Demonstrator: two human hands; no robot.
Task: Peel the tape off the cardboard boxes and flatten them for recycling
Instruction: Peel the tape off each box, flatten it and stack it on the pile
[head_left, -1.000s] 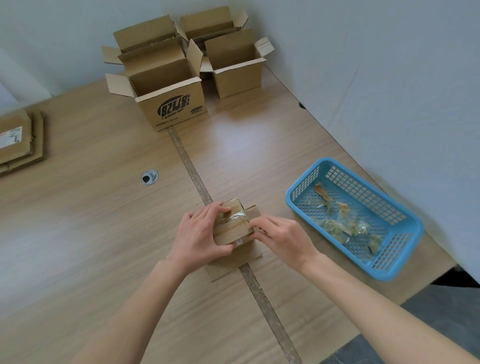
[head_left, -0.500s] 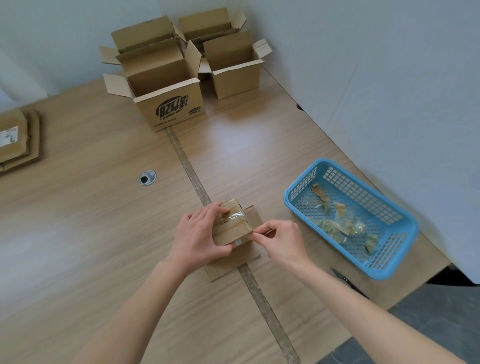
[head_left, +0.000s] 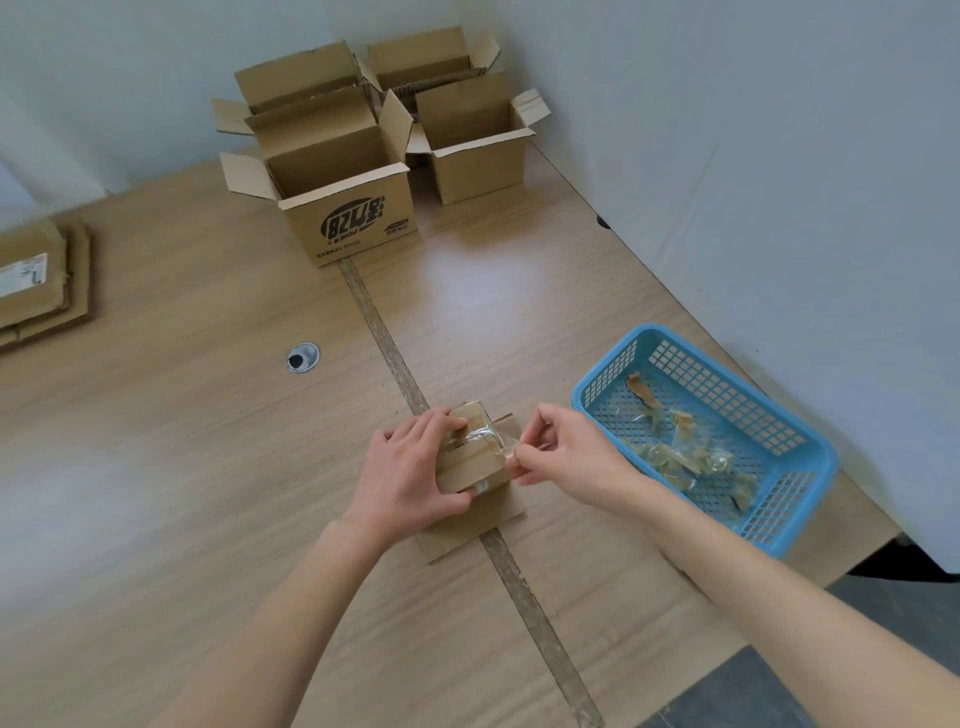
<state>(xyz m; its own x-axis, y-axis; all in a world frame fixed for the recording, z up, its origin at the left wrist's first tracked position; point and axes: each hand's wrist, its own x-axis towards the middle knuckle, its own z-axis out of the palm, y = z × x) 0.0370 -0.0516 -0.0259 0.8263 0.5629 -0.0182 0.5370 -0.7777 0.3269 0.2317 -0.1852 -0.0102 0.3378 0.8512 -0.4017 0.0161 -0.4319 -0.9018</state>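
Resting on the light wooden table (head_left: 182, 467), a small brown cardboard box (head_left: 470, 457) sits near the middle, straddling the dark seam strip (head_left: 387, 343) that runs from far to near across the tabletop. The left hand (head_left: 410, 470) lies over the box's left side, fingers curled over its top edge and thumb against its near face, gripping it in place. The right hand (head_left: 563, 449) is just right of the box, its thumb and fingertips pinched together on a strip of clear packing tape (head_left: 491, 439) that stretches from the box's top toward that hand, partly lifted off the cardboard. One flap of the box lies flat on the table below the hands.

To the right, well apart from the box, a blue perforated plastic basket (head_left: 779, 519) sits at the table's right edge and holds crumpled scraps of clear and brownish tape (head_left: 680, 457). At the far end of the table a cluster of open brown cardboard boxes stands with flaps up: a large printed box (head_left: 353, 223) with dark lettering in front, a plain smaller box (head_left: 480, 156) to its right, and two more behind them against the pale wall (head_left: 779, 156). At the far left edge lies a stack of flattened cardboard (head_left: 41, 280) with a white label. A round metal cable grommet (head_left: 302, 356) is set into the tabletop between that stack and the seam.
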